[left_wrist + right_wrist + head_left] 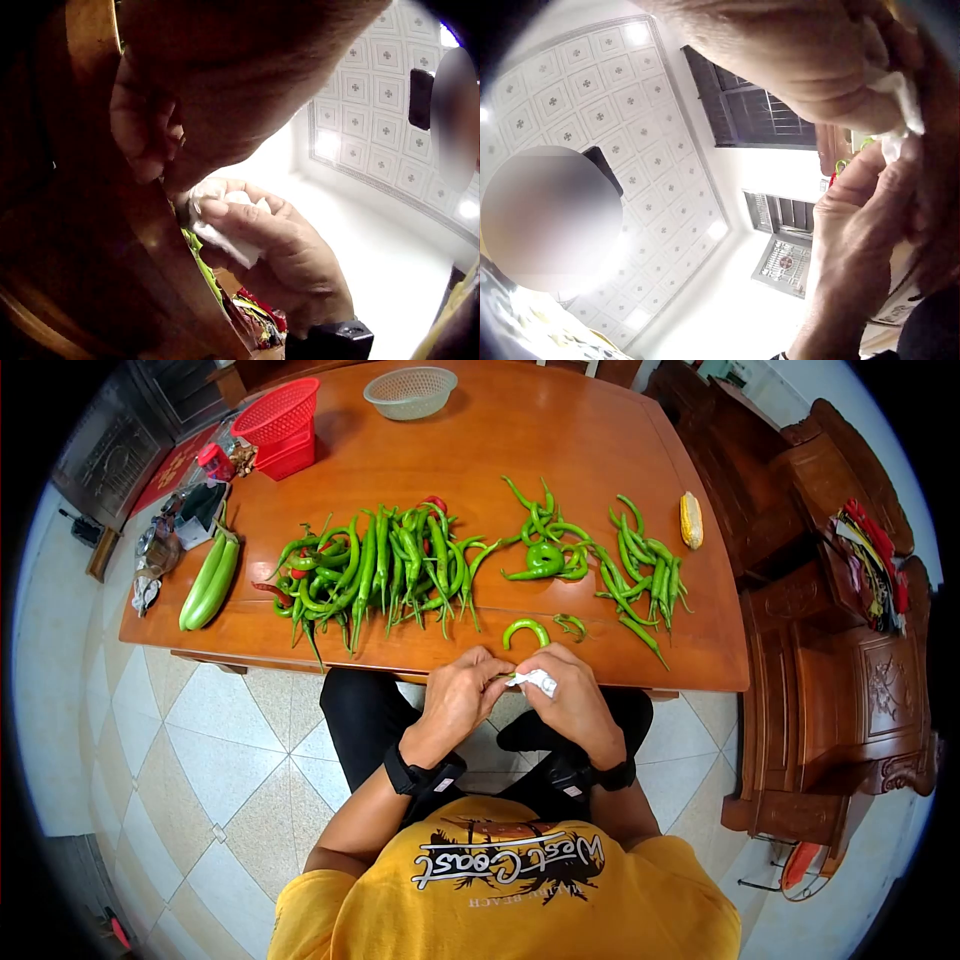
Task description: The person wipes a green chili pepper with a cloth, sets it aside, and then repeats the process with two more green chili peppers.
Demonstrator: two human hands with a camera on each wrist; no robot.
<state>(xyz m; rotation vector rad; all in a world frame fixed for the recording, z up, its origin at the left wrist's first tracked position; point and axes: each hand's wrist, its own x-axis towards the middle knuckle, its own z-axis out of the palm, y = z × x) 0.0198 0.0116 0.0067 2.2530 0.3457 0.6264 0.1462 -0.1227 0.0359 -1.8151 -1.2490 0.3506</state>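
At the table's near edge, above the lap, my two hands meet. The right hand [572, 695] grips a crumpled white tissue [536, 680] between thumb and fingers. My left hand [460, 690] pinches a small green pepper [512, 676]; only a sliver of it shows beside the tissue, the rest hidden by fingers. In the right wrist view the tissue [902, 105] reaches the left fingertips. Just beyond the hands lie a curved green pepper [526, 626] and a smaller curled one [571, 625].
A large pile of green peppers [375, 565] with some red ones lies left of centre. Two smaller groups, curled peppers [545, 558] and straighter peppers [645, 565], lie to the right. Around them are long green eggplants [212, 580], a corn cob [691, 520], red baskets [280, 420] and a pale colander [410, 395].
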